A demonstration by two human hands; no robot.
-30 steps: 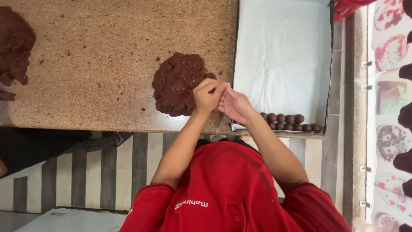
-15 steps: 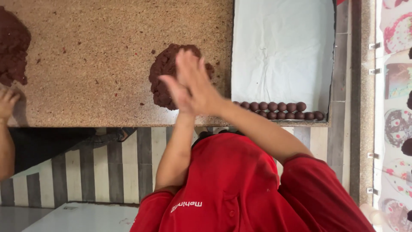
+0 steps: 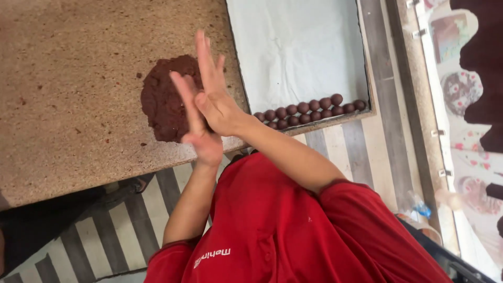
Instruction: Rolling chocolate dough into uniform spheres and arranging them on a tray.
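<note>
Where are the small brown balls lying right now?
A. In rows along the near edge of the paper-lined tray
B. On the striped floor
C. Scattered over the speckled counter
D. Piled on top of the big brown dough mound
A. The small brown balls sit in two short rows along the near edge of the paper-lined tray, apart from the dough mound on the counter.

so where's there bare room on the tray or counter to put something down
Most of the paper-lined tray is bare, from its far side down to the brown balls, which crowd its near edge. The speckled counter is open left of the brown dough mound. The left hand and right hand, pressed together, crowd the mound's near-right edge.
</note>
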